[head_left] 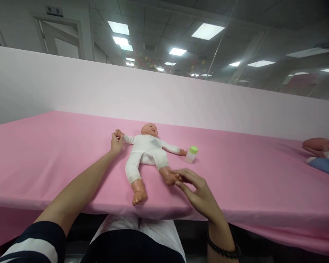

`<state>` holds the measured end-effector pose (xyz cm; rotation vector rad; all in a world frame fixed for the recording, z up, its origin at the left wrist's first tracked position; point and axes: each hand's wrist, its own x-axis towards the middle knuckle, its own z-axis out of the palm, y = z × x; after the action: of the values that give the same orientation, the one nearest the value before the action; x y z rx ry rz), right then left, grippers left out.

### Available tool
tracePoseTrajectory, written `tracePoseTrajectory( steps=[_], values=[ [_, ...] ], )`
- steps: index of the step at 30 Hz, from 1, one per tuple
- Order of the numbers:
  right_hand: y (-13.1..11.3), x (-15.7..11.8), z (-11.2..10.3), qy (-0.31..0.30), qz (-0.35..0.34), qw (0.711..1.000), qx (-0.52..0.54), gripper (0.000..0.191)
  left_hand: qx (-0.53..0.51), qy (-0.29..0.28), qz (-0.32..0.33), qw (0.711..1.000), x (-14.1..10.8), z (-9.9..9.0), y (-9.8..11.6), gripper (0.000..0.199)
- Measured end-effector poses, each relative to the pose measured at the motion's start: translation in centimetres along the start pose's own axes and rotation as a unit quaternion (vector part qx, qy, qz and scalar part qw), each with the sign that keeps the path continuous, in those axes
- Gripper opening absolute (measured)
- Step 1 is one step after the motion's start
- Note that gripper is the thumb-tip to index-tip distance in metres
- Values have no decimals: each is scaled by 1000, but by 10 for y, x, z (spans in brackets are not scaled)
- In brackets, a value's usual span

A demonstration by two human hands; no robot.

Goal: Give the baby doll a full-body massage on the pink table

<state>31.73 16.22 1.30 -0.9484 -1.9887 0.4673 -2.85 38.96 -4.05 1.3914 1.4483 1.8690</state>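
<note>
1. The baby doll in white clothing lies on its back on the table, which is covered with pink cloth. Its head points to the far side, its feet to the near edge, and its legs are apart.
2. The left hand is pinching the doll's small hand at the left side, and this doll arm is stretched outward.
3. The right hand is pinching the toes of the doll's right-side foot between thumb and fingers. The other foot rests near the front edge of the table.
4. A small bottle with green cap stands just beside the doll's other hand; whether they touch, I cannot tell.
5. Well apart, at the right edge of the view, there is a second doll, partly cut off, with a blue item next to it.
6. Behind the table rises a white partition; above it, ceiling lights are shining.
</note>
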Motion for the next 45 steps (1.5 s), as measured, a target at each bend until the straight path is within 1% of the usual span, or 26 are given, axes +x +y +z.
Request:
tracePoseTrajectory(
  steps=[2,4,5,7,10,12,13,14,16,18,19,21,23,24,26,27,28,30,32,33,34,36,39,42,44,45],
  values=[
    [-2,30,15,53,-17,998,0,22,30,-91,98,991,-14,6,12,21],
    [-1,59,36,51,-40,998,-12,24,77,-225,212,948,-27,10,24,23],
    [1,71,48,49,-46,997,-24,25,100,-273,247,924,-32,11,29,23],
    [5,87,66,57,-56,996,-48,27,130,-311,264,904,-40,13,34,26],
    [5,85,71,86,-68,993,-52,27,112,-284,250,919,-41,15,31,28],
    [0,67,57,108,-64,992,-25,25,67,-257,232,936,-36,18,23,24],
    [-3,54,47,118,-54,992,-5,24,37,-228,210,950,-32,20,19,21],
    [-7,40,36,116,-41,992,11,24,5,-183,175,967,-27,22,13,19],
    [-11,11,16,81,-15,996,21,22,-48,-70,53,995,-15,23,2,20],
    [-9,-16,3,33,7,999,20,19,-75,17,-94,993,-2,21,-7,23],
    [-6,-27,0,14,14,1000,19,18,-79,35,-148,985,3,19,-11,24],
    [1,-40,-1,-21,25,999,20,19,-79,42,-195,977,8,14,-14,25],
    [4,-40,2,-43,31,998,26,21,-75,44,-183,979,5,12,-10,25],
    [3,-35,4,-47,31,998,29,22,-73,40,-158,984,1,13,-4,24],
    [-2,-18,12,-28,24,999,32,22,-52,-6,-54,997,-13,16,11,21],
    [-4,-6,17,-9,18,999,32,22,-25,-55,19,998,-21,18,20,19],
    [-7,7,23,16,11,999,31,21,16,-120,97,988,-29,19,29,19],
    [-8,33,40,50,5,998,27,20,121,-241,224,936,-42,20,46,14],
    [-6,53,58,60,5,998,22,20,216,-299,282,886,-49,18,58,8],
    [-4,59,66,65,7,998,21,21,245,-302,290,874,-50,16,60,9],
    [-2,63,72,72,7,997,22,23,257,-294,288,875,-50,15,61,12],
    [-1,60,77,89,5,995,35,25,231,-279,269,893,-45,12,56,18],
    [-4,37,60,97,5,993,72,25,132,-232,208,941,-31,10,42,20],
    [-5,1,26,50,38,994,90,23,46,-101,61,992,-12,6,28,19],
    [0,-20,6,-3,67,994,84,25,7,-21,-50,999,1,0,20,20],
    [3,-28,-1,-23,80,994,76,25,-5,1,-90,996,5,-4,16,21]
  ],
)
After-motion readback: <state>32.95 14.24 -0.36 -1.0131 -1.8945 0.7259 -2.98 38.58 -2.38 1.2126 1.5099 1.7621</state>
